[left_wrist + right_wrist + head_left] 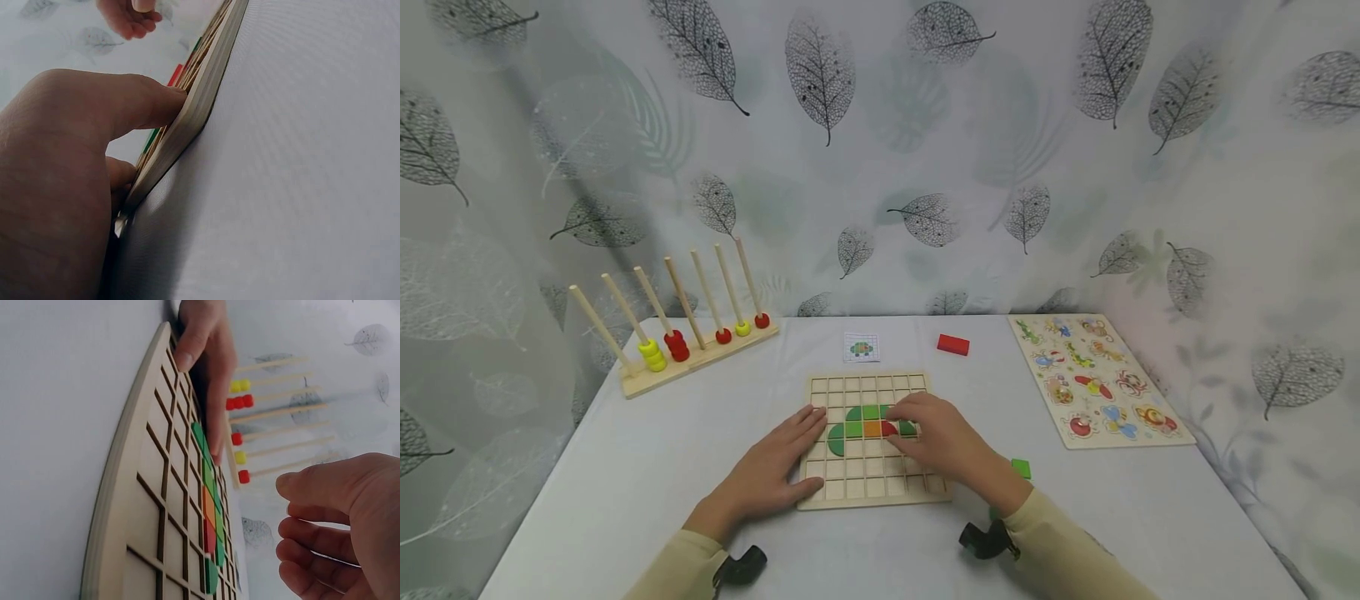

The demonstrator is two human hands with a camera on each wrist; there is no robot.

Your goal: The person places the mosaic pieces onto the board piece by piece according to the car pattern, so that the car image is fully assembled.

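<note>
A wooden grid board point(868, 479) lies flat on the white table in front of me. Green pieces point(853, 428), an orange square point(872, 428) and a red piece point(888, 429) sit in its middle cells. My left hand point(801, 454) lies flat with straight fingers on the board's left edge point(200, 94). My right hand point(910, 427) hovers over the right side of the board beside the red piece. In the right wrist view its fingers point(312, 531) are loosely curled, hold nothing and stay off the board point(144, 487).
A wooden peg rack point(692, 342) with red and yellow beads stands at the back left. A small picture card point(861, 347) and a red block point(952, 344) lie behind the board. An animal puzzle board point(1097, 379) lies at the right. A green piece point(1021, 468) rests by my right wrist.
</note>
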